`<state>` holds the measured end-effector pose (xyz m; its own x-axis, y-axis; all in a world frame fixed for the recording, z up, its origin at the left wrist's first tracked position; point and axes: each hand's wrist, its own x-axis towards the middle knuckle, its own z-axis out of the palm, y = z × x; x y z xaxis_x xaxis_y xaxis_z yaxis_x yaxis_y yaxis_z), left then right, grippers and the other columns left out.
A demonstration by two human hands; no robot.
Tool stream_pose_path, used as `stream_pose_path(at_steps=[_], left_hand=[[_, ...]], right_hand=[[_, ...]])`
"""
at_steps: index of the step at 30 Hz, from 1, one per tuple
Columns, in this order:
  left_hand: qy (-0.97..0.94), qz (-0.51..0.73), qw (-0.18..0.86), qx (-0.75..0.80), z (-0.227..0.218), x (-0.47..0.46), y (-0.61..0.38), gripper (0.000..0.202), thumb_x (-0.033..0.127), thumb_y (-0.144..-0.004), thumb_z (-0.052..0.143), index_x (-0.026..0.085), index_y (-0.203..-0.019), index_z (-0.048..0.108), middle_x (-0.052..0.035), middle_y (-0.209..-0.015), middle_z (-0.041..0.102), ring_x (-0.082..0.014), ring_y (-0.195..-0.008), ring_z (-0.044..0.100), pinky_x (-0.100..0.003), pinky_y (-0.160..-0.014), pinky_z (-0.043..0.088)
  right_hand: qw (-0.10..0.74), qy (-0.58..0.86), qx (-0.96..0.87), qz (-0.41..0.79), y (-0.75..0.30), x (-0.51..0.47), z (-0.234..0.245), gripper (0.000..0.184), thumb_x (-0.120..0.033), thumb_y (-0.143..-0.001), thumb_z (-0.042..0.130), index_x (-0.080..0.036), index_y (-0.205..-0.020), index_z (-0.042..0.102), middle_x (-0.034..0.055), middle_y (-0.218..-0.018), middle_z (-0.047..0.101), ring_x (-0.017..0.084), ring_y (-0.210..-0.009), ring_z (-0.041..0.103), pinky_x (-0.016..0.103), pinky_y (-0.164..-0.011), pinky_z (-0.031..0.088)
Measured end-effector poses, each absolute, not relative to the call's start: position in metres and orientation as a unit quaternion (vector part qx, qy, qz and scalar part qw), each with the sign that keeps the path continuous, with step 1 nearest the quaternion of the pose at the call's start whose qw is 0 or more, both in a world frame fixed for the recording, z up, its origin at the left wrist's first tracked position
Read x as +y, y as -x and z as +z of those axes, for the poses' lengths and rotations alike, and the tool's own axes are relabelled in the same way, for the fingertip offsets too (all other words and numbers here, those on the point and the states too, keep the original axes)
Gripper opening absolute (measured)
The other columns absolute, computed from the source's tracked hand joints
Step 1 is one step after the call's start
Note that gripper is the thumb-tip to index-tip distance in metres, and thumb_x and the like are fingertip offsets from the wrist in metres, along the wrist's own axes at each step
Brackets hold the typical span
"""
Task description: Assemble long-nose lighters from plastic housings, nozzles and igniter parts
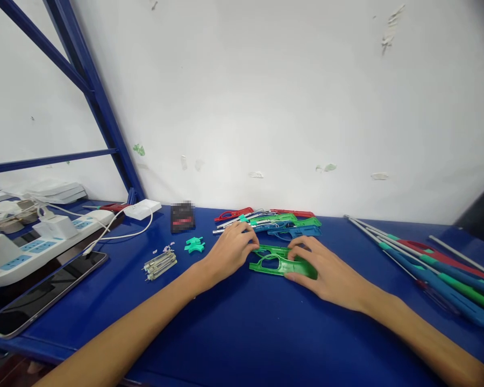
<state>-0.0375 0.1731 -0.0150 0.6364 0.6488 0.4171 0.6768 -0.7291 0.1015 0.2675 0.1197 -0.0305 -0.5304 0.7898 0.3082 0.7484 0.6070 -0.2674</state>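
A translucent green plastic handle shell lies flat on the blue table in front of me. My left hand rests at its left end, fingers curled against the part. My right hand lies over its right end, fingers spread and pressing on it. Just behind both hands is a pile of red, green and blue handle shells with metal rods. Small teal plastic pieces and a bundle of short metal pins lie to the left of my left hand.
Long rods with blue, green and red sleeves lie at the right. A phone, a white power strip with chargers and cables, and a small black box sit at the left. A blue rack frame rises there; white wall behind.
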Motion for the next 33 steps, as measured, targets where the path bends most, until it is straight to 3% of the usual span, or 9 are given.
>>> stream_pose_path(at_steps=[12,20,29,33], left_hand=[[0.832,-0.198,0.045,-0.516,-0.002,0.176,0.047,0.036,0.042,-0.114,0.079,0.018,-0.142,0.075,-0.0122,-0.142,0.077,-0.0289,-0.122,0.078,-0.052,-0.105,0.070],[0.849,-0.160,0.017,-0.502,-0.007,0.177,0.049,0.035,0.042,-0.115,0.079,0.019,-0.142,0.075,-0.0121,-0.142,0.077,-0.0283,-0.120,0.079,-0.050,-0.104,0.070],[0.855,-0.217,-0.018,-0.470,-0.008,0.177,0.048,0.035,0.041,-0.115,0.079,0.019,-0.141,0.075,-0.0122,-0.143,0.076,-0.0291,-0.123,0.078,-0.052,-0.106,0.069],[0.858,-0.248,-0.069,-0.444,0.001,0.167,0.036,0.030,0.041,-0.116,0.078,0.019,-0.135,0.077,-0.0109,-0.136,0.079,-0.0263,-0.116,0.079,-0.048,-0.103,0.070]], right_hand=[[0.197,0.463,-0.864,0.024,-0.284,0.131,-0.028,0.036,-0.051,-0.112,0.078,-0.023,-0.135,0.077,0.0126,-0.152,0.073,0.031,-0.132,0.073,0.056,-0.112,0.065],[0.203,0.438,-0.875,0.009,-0.286,0.130,-0.023,0.031,-0.046,-0.113,0.078,-0.022,-0.133,0.077,0.0115,-0.147,0.075,0.029,-0.129,0.074,0.054,-0.109,0.066],[0.215,0.414,-0.885,0.000,-0.279,0.124,-0.017,0.026,-0.042,-0.113,0.078,-0.021,-0.129,0.078,0.0100,-0.139,0.077,0.027,-0.123,0.076,0.052,-0.107,0.067],[0.220,0.414,-0.883,-0.005,-0.280,0.125,-0.018,0.026,-0.042,-0.114,0.078,-0.021,-0.130,0.077,0.0098,-0.138,0.077,0.027,-0.121,0.076,0.051,-0.105,0.068]])
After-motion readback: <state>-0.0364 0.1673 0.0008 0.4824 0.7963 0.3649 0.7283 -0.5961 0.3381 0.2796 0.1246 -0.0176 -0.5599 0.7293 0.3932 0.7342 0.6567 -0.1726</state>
